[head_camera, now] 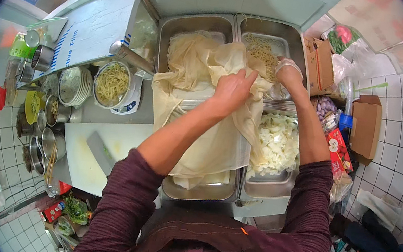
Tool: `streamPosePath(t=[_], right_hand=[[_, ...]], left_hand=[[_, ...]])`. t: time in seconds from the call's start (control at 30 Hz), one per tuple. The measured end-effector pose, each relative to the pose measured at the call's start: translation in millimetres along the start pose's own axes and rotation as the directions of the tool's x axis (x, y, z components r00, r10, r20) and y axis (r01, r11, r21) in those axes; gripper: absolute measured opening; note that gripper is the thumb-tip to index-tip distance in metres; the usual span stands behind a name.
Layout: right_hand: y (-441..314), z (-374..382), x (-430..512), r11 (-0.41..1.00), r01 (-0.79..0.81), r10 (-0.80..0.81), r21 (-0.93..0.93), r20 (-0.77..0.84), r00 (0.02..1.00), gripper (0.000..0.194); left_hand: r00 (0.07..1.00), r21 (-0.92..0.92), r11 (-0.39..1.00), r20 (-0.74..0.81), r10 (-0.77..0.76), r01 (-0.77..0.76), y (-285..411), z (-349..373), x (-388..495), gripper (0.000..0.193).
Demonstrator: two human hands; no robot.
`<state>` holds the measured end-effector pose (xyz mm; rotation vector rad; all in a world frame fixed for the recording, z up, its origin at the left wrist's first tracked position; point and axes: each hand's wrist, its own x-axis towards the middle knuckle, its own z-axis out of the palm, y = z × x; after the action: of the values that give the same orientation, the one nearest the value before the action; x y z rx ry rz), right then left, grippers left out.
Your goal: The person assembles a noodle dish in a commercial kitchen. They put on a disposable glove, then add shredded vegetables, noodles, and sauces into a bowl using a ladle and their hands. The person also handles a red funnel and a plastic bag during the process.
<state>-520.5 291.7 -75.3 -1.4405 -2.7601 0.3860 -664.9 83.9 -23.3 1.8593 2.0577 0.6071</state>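
A pale cloth lies draped over several steel trays in front of me. My left hand is on its upper part, with fingers at a bunched fold; the thumb side is hard to see. Noodles lie in the back right steel tray. Over their right side is my right hand, in what looks like a clear plastic glove, its fingertips low among the noodles; whether it grips any is unclear. Below that tray, white sliced pieces of food fill much of another steel tray.
At left, a bowl of noodles stands on a kitchen scale. A cleaver lies on a white cutting board. Metal bowls stand beyond it. Cardboard boxes are at right, and a steel-legged shelf rises at back left.
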Motion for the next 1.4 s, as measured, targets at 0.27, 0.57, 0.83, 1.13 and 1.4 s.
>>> streamPosePath(t=[0.27,0.57,0.83,1.13,1.4], right_hand=[[31,5,10,0.943,-0.177,0.117,0.282,0.216,0.969,0.046],[16,46,34,0.981,0.194,-0.194,0.01,0.096,0.976,0.032],[56,15,42,0.998,0.006,-0.012,-0.067,-0.081,0.997,0.033],[51,62,94,0.993,0.075,-0.082,-0.094,-0.076,0.994,0.033],[16,20,54,0.964,0.231,-0.251,-0.132,-0.162,0.955,0.034]], left_hand=[[0.84,-0.665,0.729,-0.481,-0.249,-0.165,-11,-58,-37,0.007],[0.636,-0.812,-0.173,-0.283,-0.718,-0.557,10,-135,-140,0.013],[0.786,-0.902,0.38,-0.081,-0.613,0.204,-54,-93,-127,0.015],[0.822,-0.725,0.56,0.016,-0.569,0.401,-53,-32,-153,0.022],[0.821,-0.75,0.528,0.035,-0.569,0.398,-63,-26,-173,0.017]])
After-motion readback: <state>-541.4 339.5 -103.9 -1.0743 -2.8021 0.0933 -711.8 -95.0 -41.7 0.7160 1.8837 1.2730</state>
